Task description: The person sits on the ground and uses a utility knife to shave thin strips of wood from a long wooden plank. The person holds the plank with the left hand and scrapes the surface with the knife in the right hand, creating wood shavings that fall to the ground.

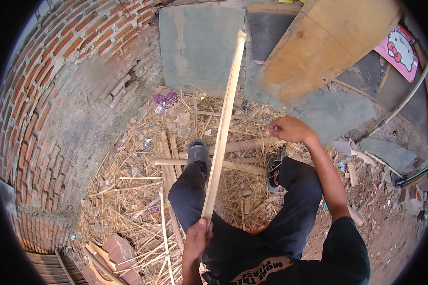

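Straw-covered ground (128,199) lies below; left hand (197,237) grips the long stick's (222,128) near end, right hand (287,129) pinches straw beside its middle.

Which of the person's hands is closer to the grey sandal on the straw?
The right hand looks nearer; it reaches out over the straw to the right of the grey sandal. The left hand is drawn back by the lap, gripping the lower end of the long wooden strip.
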`<state>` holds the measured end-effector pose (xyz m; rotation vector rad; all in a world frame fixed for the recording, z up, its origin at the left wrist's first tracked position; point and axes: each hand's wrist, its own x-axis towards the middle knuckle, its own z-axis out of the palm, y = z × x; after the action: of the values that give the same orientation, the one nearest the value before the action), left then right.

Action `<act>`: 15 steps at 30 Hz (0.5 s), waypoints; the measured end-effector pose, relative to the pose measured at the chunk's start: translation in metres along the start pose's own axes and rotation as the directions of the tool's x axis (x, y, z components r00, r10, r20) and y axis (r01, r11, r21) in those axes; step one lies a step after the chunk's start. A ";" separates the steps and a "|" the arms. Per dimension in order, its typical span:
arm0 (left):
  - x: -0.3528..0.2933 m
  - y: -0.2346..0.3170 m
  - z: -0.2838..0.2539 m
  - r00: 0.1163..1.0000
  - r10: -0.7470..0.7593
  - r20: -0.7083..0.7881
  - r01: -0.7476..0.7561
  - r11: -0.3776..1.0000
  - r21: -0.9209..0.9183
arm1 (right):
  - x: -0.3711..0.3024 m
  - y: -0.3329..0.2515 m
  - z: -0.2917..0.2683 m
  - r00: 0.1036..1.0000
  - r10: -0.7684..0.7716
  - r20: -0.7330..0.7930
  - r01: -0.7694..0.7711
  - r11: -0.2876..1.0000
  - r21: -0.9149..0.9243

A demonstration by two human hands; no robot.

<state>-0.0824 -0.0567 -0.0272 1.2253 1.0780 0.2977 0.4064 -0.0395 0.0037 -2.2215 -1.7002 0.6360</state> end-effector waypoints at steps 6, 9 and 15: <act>0.002 0.003 -0.004 0.999 0.006 0.035 -0.004 0.999 -0.054 | 0.003 -0.004 0.011 0.968 -0.095 -0.232 0.128 0.983 0.130; 0.006 0.005 0.000 0.997 -0.005 0.077 0.011 0.997 -0.081 | 0.002 -0.028 0.005 0.965 -0.006 -0.260 0.170 0.772 0.613; 0.011 0.010 0.005 0.979 0.014 0.203 0.014 0.990 -0.137 | -0.036 -0.106 -0.015 0.993 -0.031 -0.110 0.109 0.550 0.828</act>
<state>-0.0695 -0.0485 -0.0238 1.1065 0.8667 0.2371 0.3170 -0.0446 0.0721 -1.4317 -1.0506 1.0422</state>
